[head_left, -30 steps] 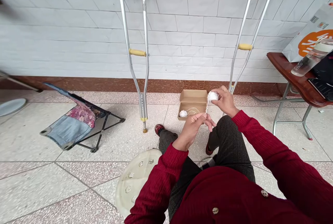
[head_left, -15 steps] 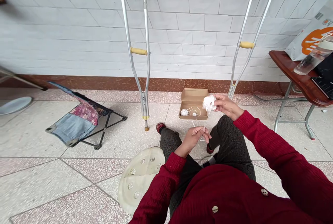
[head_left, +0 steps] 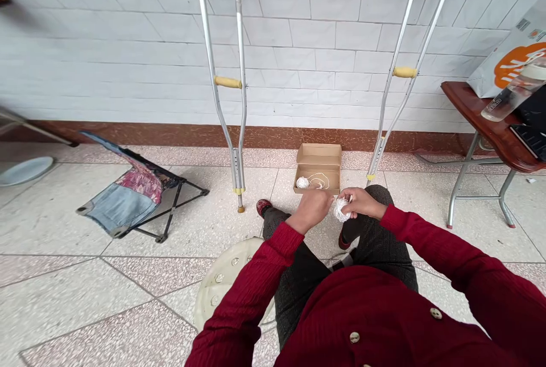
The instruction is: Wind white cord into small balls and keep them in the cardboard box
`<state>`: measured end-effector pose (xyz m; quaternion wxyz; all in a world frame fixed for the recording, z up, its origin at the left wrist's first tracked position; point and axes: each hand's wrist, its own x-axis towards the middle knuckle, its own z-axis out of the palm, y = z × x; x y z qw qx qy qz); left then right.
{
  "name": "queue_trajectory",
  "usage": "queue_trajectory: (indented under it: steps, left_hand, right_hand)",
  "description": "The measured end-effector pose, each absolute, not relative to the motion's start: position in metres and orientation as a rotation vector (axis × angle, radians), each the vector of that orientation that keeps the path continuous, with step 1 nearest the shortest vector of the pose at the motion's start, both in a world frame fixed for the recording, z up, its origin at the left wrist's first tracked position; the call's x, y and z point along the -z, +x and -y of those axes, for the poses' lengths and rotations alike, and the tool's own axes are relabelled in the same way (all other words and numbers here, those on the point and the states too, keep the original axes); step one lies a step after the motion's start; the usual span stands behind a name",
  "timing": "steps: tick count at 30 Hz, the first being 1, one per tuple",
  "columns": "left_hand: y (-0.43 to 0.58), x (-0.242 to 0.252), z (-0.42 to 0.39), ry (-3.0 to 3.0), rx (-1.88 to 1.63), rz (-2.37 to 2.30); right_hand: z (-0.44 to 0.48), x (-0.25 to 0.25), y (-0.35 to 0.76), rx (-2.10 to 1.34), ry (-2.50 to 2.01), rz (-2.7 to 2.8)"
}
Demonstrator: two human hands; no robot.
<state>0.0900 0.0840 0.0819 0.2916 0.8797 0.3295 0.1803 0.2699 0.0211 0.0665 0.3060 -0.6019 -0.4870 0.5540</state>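
Note:
A ball of white yarn (head_left: 341, 211) is held in my right hand (head_left: 359, 202), fingers closed around its upper right side. Just left of it, my left hand (head_left: 314, 207) is closed in a pinch on the yarn strand, its knuckles upward; most of the strand between the fingers is hidden. Beyond both hands an open cardboard box (head_left: 319, 154) lies on the floor, its lid tipped back toward the wall. Inside it are a second white yarn ball (head_left: 302, 182) and a loose loop of strand.
Two crutches (head_left: 228, 82) (head_left: 404, 72) lean on the tiled wall. A folding stool (head_left: 132, 202) stands at left, and a round pale plastic stool (head_left: 209, 293) is by my left leg. At right, a brown table (head_left: 482, 111) carries a bottle (head_left: 507, 99) and a bag (head_left: 490, 77).
My right hand has come down with the yarn ball, toward my left hand. The left hand has risen slightly and turned knuckles up. Both hands are now close together.

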Motion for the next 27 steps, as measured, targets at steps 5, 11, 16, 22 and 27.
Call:
queue_trajectory:
  steps: [5,11,16,22,27]
  left_hand:
    - [0.085,-0.074,-0.076,2.172,-0.404,-0.962]
    - [0.08,-0.077,-0.073,2.069,-0.484,-0.961]
    - [0.091,-0.074,-0.067,1.915,-0.536,-0.867]
    - [0.095,-0.053,-0.044,1.53,-0.585,-0.77]
    - [0.093,-0.05,-0.036,1.398,-0.62,-0.684]
  right_hand:
    - [-0.025,-0.053,0.265,-1.205,-1.667,1.38]
    - [-0.032,-0.045,0.274,-0.753,-1.769,1.585]
    - [-0.047,-0.042,0.278,-0.602,-1.817,1.605]
    - [-0.057,-0.041,0.279,-0.725,-1.642,1.185]
    - [-0.058,-0.054,0.266,-1.108,-1.318,0.716]
